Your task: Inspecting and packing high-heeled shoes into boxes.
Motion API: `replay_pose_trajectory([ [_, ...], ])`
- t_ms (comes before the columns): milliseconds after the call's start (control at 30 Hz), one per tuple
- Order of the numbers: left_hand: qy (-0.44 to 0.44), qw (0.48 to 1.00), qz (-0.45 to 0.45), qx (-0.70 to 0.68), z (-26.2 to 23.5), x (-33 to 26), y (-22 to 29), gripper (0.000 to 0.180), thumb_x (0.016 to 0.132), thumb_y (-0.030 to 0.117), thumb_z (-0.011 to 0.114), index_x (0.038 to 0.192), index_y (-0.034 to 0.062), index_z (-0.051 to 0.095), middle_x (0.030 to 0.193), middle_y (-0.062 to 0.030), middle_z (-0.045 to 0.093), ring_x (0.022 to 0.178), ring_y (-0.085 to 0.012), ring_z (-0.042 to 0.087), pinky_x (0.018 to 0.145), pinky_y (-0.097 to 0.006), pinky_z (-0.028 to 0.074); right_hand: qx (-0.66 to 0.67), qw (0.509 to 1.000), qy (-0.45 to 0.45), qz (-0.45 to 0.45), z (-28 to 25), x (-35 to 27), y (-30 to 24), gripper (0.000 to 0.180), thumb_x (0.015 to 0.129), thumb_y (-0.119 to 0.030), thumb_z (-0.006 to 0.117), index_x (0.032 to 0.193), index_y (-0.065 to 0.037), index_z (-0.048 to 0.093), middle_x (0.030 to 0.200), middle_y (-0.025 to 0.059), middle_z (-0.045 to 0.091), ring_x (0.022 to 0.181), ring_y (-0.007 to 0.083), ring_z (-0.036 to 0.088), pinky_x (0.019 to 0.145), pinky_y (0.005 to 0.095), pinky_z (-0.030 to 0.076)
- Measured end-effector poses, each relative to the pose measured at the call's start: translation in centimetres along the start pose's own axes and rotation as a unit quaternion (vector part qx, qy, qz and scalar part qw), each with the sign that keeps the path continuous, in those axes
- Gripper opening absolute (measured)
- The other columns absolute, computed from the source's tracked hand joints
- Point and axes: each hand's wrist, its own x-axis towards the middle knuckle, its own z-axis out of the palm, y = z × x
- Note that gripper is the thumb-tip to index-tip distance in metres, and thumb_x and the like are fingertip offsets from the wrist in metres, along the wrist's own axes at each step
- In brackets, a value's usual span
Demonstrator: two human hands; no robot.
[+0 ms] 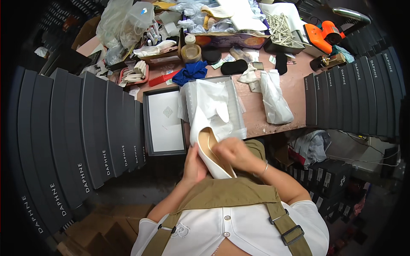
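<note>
A white pointed-toe pump [197, 123] with a tan insole is held over the table's front edge, its toe pointing away from me and its heel end close to my apron. My left hand [194, 165] grips the shoe's left side. Curled closed, my right hand [235, 153] rests over the right rim of the shoe's opening; whatever its fingers hold, if anything, is hidden. Just beyond the shoe lies an open shoe box [232, 94] lined with white tissue paper, with another white shape partly covered in it. A dark-edged box lid [164, 123] with a white inside lies to its left.
Stacked dark shoe boxes [94, 123] rise on the left, more boxes [354, 91] on the right. A white paper-wrapped bundle [275, 98] lies right of the tissue. Behind are a blue cloth [190, 73], a jar [191, 51], a box of white sticks [282, 32] and an orange tool [320, 37].
</note>
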Motion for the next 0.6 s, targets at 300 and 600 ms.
replay_pose_trajectory([
  [300, 0.005, 1.000, -0.005, -0.025, 1.2, 2.7, 3.7, 0.052, 0.098, 0.042, 0.033, 0.129, 0.0028, 0.046, 0.123, -0.0121, 0.057, 0.112, -0.0237, 0.056, 0.097, -0.039, 0.044, -0.461, 0.866, 0.122, -0.148, -5.2, 11.0, 12.6, 0.043, 0.071, -0.008, 0.069, 0.113, -0.005, 0.058, 0.097, 0.0099, 0.060, 0.084, 0.0265, 0.057, 0.071, 0.0399, 0.047],
  [600, 0.004, 0.991, 0.130, -0.010, 1.2, 3.1, 1.0, 0.062, 0.100, 0.052, 0.028, 0.137, 0.0026, 0.036, 0.135, -0.0123, 0.046, 0.125, -0.0236, 0.045, 0.105, -0.038, 0.035, 0.262, 0.946, 0.144, 0.123, 0.4, 3.2, 2.3, 0.031, 0.089, -0.006, 0.058, 0.120, -0.005, 0.050, 0.071, 0.0013, 0.053, 0.058, 0.0079, 0.051, 0.051, 0.0226, 0.042],
])
